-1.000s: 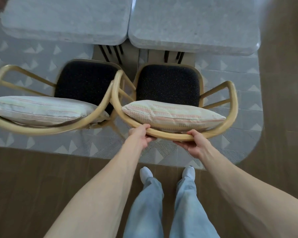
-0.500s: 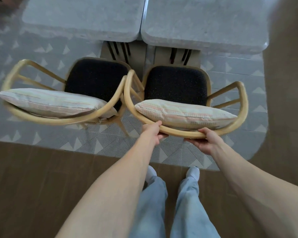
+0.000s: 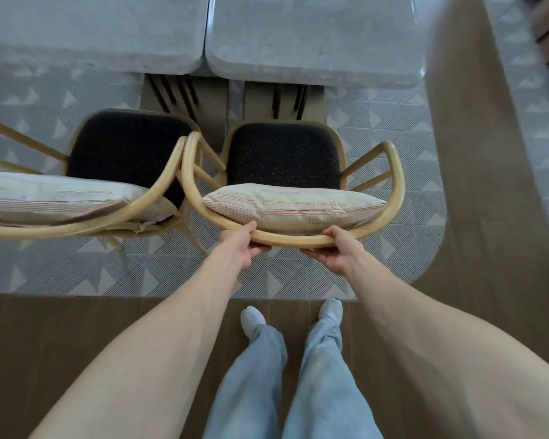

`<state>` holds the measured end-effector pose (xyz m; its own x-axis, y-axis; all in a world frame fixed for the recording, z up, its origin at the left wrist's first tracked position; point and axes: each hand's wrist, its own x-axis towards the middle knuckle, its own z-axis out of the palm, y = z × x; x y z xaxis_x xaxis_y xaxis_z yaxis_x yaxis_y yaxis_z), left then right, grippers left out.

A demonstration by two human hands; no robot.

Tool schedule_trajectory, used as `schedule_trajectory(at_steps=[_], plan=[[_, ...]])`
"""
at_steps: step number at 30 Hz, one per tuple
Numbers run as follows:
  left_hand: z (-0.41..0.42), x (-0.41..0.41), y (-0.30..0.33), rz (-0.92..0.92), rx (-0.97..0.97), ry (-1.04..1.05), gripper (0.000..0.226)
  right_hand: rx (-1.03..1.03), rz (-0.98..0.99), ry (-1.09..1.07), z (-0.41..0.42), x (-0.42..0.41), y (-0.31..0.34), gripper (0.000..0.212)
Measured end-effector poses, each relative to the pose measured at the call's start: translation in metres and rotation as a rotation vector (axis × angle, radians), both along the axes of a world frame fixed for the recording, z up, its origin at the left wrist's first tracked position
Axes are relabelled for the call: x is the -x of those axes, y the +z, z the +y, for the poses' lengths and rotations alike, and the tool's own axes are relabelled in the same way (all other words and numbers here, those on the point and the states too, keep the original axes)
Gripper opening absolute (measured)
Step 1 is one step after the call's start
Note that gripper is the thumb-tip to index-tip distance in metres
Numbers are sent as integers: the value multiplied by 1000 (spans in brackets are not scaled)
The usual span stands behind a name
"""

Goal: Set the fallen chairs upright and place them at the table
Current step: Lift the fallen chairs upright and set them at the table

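Plainly, both hands grip the curved wooden back rail of the right chair (image 3: 284, 160), which stands upright on the patterned rug (image 3: 377, 128) just short of the grey stone table (image 3: 314, 42). Left hand (image 3: 243, 245) has its fingers curled under the rail and its thumb lying along the top, at the left end of the rail's near stretch; right hand (image 3: 333, 251) clamps the same rail further right, thumb over the top and fingers wrapped beneath. A striped cushion (image 3: 293, 205) leans against the inside of that rail, at the near edge of the dark speckled seat. The seat's far edge lies near the table's edge but is not under it, facing the slatted table base (image 3: 282, 96). Left of this chair stands a second chair (image 3: 124, 147) of the same make, also upright, with its own striped cushion (image 3: 61, 198) against its back rail; the armrest curves of the two chairs are touching or very nearly so, which of the two I cannot tell. On the near side of the chair, past the rug's edge, two feet in pale socks (image 3: 252, 318) and light blue trouser legs (image 3: 298, 391) stand on the dark wood floor (image 3: 61, 343).
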<state>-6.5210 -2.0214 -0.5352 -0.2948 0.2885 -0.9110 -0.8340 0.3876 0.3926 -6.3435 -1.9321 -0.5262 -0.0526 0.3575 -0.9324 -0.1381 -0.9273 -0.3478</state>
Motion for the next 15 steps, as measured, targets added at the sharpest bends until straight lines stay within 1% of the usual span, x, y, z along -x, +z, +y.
schedule_trajectory(at_steps=[6, 9, 11, 13, 14, 15], plan=[[-4, -3, 6, -41, -42, 37, 41, -30, 14, -25, -1, -3, -1, 39], [-3, -3, 15, 20, 19, 58, 36, -17, 20, -22, -3, -4, 8, 38], [-3, -1, 25, 162, 130, 59, 34, -41, -54, 19, -3, -7, 17, 32], [-5, 5, 41, 379, 259, 18, 39, -136, -244, 82, 1, -13, 27, 31], [-5, 10, 49, 515, 308, -39, 42, -200, -355, 112, 3, -15, 34, 35], [-6, 15, 60, 652, 317, -101, 42, -276, -457, 141, 5, -17, 44, 39]])
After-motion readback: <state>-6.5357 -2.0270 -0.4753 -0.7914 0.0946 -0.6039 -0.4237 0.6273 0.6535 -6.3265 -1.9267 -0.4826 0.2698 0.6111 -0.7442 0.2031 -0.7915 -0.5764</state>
